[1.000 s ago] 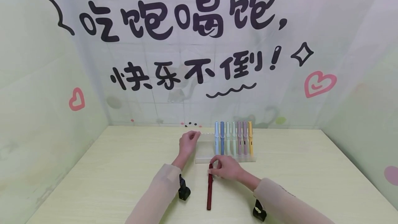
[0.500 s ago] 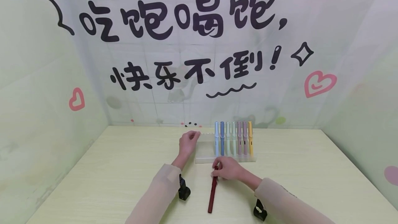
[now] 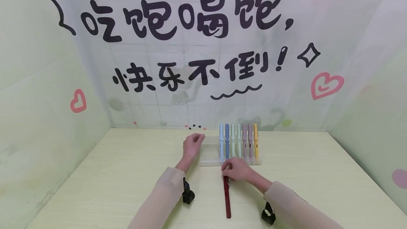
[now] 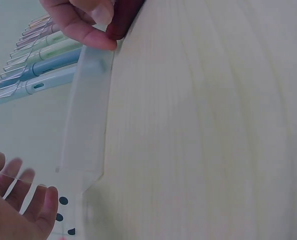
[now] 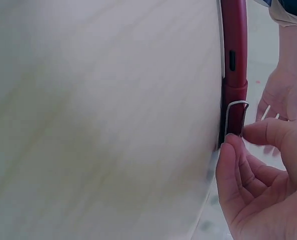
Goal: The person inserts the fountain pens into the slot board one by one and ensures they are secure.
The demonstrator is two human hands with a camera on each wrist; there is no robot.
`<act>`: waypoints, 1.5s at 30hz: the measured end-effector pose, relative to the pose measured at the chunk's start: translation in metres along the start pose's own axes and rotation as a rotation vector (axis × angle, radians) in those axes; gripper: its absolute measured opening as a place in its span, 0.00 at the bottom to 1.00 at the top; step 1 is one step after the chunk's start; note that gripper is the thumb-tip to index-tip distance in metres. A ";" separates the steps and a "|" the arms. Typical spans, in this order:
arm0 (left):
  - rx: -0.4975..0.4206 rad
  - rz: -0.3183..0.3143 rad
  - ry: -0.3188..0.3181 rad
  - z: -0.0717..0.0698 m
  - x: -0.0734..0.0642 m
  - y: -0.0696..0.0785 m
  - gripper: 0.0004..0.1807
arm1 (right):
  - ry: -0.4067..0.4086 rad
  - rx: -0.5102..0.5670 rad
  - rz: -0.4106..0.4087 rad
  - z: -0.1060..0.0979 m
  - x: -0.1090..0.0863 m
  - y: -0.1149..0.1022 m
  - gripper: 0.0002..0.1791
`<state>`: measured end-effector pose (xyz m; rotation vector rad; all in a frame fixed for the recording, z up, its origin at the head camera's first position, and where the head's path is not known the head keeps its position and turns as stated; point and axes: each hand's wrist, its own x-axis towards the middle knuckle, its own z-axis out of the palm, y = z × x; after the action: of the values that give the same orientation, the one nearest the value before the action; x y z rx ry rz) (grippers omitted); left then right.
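A dark red pen (image 3: 227,199) with a wire clip lies on the table, pointing toward the person. My right hand (image 3: 238,169) pinches its cap end between thumb and fingers, just in front of a clear pen stand (image 3: 211,163). In the right wrist view the clip of the red pen (image 5: 235,65) faces the thumb of the right hand (image 5: 268,185). At the stand's left edge, my left hand (image 3: 192,146) grips the top corner; in the left wrist view, fingers of the left hand (image 4: 23,215) show through the clear panel.
Several capped pens stand side by side in the stand's right part: light blue, a blue pen (image 3: 227,142), pale green, mauve and a yellow pen (image 3: 256,142). The wooden table (image 3: 133,172) meets a printed cloth backdrop (image 3: 178,112) behind the stand.
The right hand has shifted to the right, taking the red pen's cap end along. The pen has slid rightward and its tilt has changed. The left hand and stand have stayed put.
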<state>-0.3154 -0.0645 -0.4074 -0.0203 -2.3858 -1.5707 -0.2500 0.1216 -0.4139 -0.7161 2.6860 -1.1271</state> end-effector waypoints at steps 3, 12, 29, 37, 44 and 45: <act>-0.002 -0.008 0.000 -0.001 0.000 0.001 0.14 | -0.012 -0.014 0.022 -0.001 0.001 0.003 0.05; 0.008 -0.006 -0.006 -0.002 0.000 0.002 0.14 | -0.015 -0.115 0.024 0.003 0.002 0.004 0.12; -0.025 0.041 0.003 -0.001 0.001 -0.004 0.17 | 0.071 -0.105 -0.051 0.006 0.001 0.001 0.09; -0.003 -0.012 -0.008 0.000 0.001 -0.001 0.14 | 0.074 -0.048 -0.039 0.001 -0.001 0.004 0.09; 0.012 -0.019 -0.003 0.000 0.001 -0.001 0.14 | 0.082 0.038 0.010 -0.002 -0.002 0.007 0.11; 0.013 -0.022 -0.002 0.000 0.001 0.000 0.14 | 0.087 0.057 0.017 -0.002 -0.001 0.006 0.12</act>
<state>-0.3164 -0.0646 -0.4075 0.0070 -2.4054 -1.5660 -0.2521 0.1272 -0.4172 -0.6490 2.7127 -1.2533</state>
